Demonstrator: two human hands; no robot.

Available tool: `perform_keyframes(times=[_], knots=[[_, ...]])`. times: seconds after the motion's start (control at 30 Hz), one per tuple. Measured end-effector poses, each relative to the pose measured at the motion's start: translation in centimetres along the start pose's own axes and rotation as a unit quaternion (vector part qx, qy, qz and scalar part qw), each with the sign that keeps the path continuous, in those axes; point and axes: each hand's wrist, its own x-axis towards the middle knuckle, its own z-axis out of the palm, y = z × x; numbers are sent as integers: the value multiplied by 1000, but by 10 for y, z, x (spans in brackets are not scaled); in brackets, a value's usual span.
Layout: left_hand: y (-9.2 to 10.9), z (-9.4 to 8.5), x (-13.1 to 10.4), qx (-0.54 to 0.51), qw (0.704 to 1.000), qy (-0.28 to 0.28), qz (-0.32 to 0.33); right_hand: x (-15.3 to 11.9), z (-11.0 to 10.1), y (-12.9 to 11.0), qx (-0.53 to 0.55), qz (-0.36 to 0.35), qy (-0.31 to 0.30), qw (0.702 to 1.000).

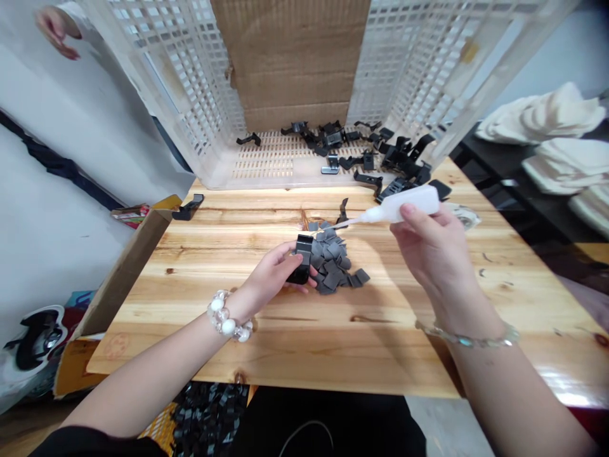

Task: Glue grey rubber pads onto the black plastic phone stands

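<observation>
My left hand (280,270) grips a black plastic clip (303,259) over the middle of the wooden table, with its fingers wrapped round the lower part. In my right hand (431,251) is a white squeeze bottle (410,203), tilted so that its thin nozzle points left and down toward the upper end of the clip. The nozzle tip is close to the clip; whether they touch I cannot tell. A heap of small dark grey pads (332,261) lies on the table just right of the clip. Behind the heap stands another black clip (343,213).
A white plastic crate (214,174) on its side holds many black clips behind the hands. One black clip (189,207) lies at the table's left edge. A cardboard box (124,266) stands left. Below is a container of black parts (207,416). Another person's hand (57,32) shows upper left.
</observation>
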Motion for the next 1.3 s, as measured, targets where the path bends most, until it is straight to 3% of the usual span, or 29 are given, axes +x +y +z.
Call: perform_keyframes(times=[0.2,0.43,0.6,0.9,1.13,1.3], knots=[[-2,1,0,39,999,-11,-20,-8,0,1,-41,-161,37,985],[-4,1,1,53,998,-14,-35,-24,-2,11,-155,-241,-10,958],[-3,2,2,58,998,-9,-37,-30,-3,13,-207,-246,-22,947],[-1,3,2,61,997,-4,-44,-33,-2,10,-200,-249,-38,947],[-1,4,2,63,997,-1,-47,-35,4,5,-223,-237,-22,945],[-2,4,2,67,997,-2,-43,-34,5,1,-266,-269,-3,926]])
